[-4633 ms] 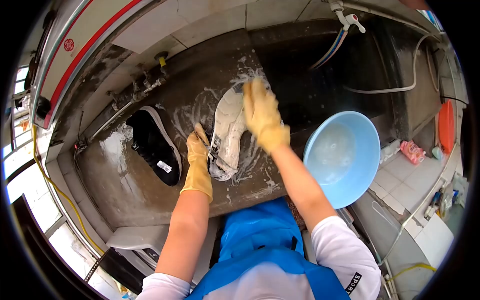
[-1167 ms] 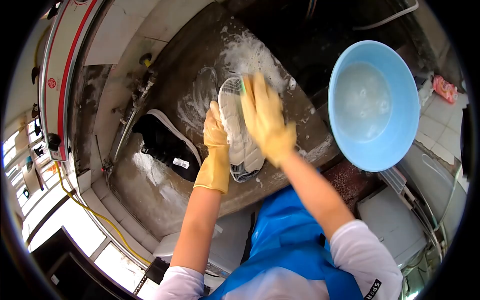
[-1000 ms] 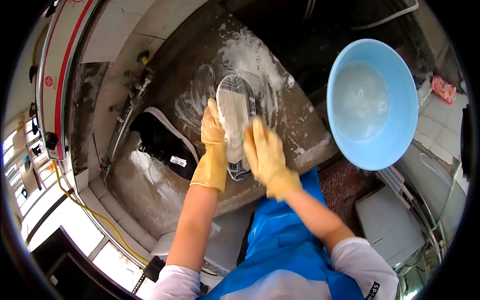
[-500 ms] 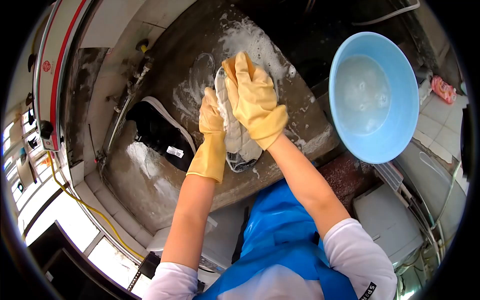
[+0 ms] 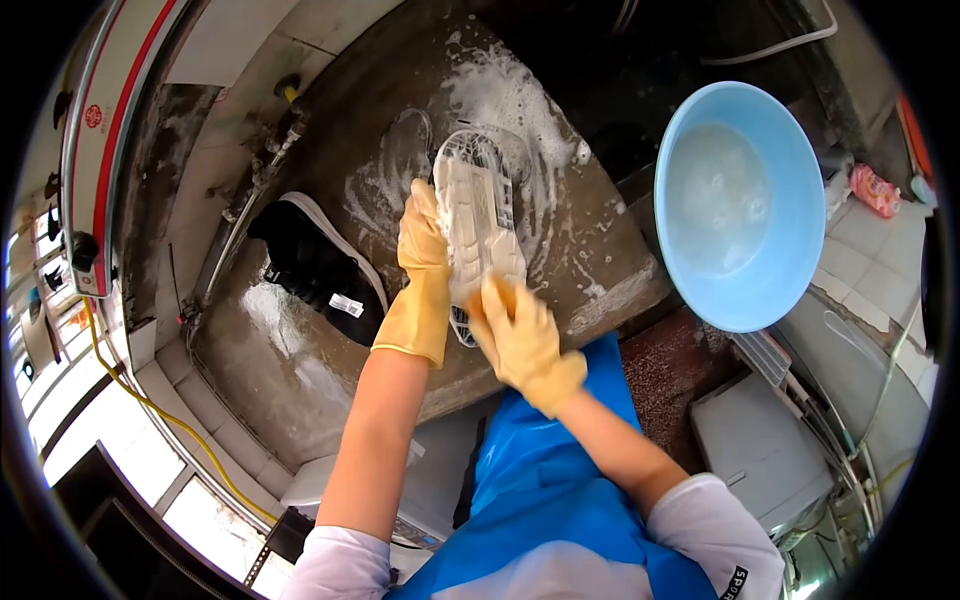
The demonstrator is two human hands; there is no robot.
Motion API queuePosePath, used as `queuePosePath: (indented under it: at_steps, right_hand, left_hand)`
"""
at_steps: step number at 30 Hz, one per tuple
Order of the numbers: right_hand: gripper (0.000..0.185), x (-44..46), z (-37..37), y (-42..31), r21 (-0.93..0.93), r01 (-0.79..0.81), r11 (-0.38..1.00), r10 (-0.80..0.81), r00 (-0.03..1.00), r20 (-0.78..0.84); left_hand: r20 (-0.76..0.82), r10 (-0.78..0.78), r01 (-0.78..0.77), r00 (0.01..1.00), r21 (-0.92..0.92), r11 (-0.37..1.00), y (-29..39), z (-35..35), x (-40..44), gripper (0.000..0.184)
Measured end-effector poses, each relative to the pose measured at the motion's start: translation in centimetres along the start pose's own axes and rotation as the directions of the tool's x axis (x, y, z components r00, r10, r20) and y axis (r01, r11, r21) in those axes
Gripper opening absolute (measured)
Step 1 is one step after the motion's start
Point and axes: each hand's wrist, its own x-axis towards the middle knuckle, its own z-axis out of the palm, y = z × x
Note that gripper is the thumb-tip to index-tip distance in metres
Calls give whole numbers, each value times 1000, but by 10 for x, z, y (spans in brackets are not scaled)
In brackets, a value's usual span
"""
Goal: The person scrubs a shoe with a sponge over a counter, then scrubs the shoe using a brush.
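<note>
A shoe (image 5: pixel 472 205) lies sole up on the wet stone counter, its pale sole streaked with suds. My left hand (image 5: pixel 422 250), in a yellow rubber glove, grips the shoe's left side. Over the near end of the sole is my right hand (image 5: pixel 515 330), gloved too and slightly blurred, with its fingers bent round something I cannot make out. A black shoe (image 5: pixel 318 265) with a white tag rests on its side to the left of my left hand.
To the right stands a light blue basin (image 5: pixel 740 205) holding cloudy water. White foam (image 5: pixel 510 95) spreads over the counter (image 5: pixel 590 240) beyond the shoe. Pipes (image 5: pixel 262 180) run along the left wall. A pink packet (image 5: pixel 875 190) lies on tiles at the far right.
My right hand has moved from the far end of the sole down to its near end, uncovering the upper part. My left hand keeps its hold on the shoe's side.
</note>
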Motion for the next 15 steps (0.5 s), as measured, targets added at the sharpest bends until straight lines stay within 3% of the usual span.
queuePosePath:
  at_steps: [2, 4, 5, 7, 8, 9, 10, 11, 12, 15]
  right_hand:
    - [64, 11, 2, 12, -60, 62, 996, -62, 998, 9]
    - [56, 95, -4, 17, -82, 14, 997, -23, 994, -109]
    - [52, 130, -5, 31, -548, 129, 826, -231, 965, -122]
    - [48, 144, -19, 27, -873, 180, 453, -404, 914, -21]
    - [46, 139, -33, 18, -619, 219, 755, -287, 958, -11]
    - [44, 131, -43, 10, -278, 185, 943, -180, 983, 43]
    - [47, 83, -31, 9, -223, 174, 959, -145, 979, 143]
    - [54, 30, -7, 6, -18, -62, 998, 64, 989, 137]
    - [66, -15, 4, 7, 48, -29, 998, 23, 991, 132]
    - [66, 38, -2, 17, -101, 85, 991, -89, 995, -45]
  left_hand:
    - [5, -5, 5, 1000, 64, 998, 9, -3, -5, 56]
    - [37, -63, 61, 997, 45, 997, 11, -2, -2, 55]
    - [28, -58, 57, 998, 40, 998, 10, 1, 4, 55]
    - [-44, -125, 121, 991, -85, 989, 2, 4, 0, 58]
    - [-45, -128, 124, 991, -84, 989, 0, 2, -1, 58]
    - [-36, -92, 92, 995, 7, 996, 2, 1, 0, 62]
    - [-21, -56, 58, 998, 95, 994, 4, 1, -1, 65]
    - [3, -18, 18, 1000, 86, 996, 8, -1, -4, 71]
    - [3, -18, 17, 1000, 85, 996, 6, 1, -2, 71]
    - [-72, -86, 91, 994, 73, 993, -5, 5, -3, 69]
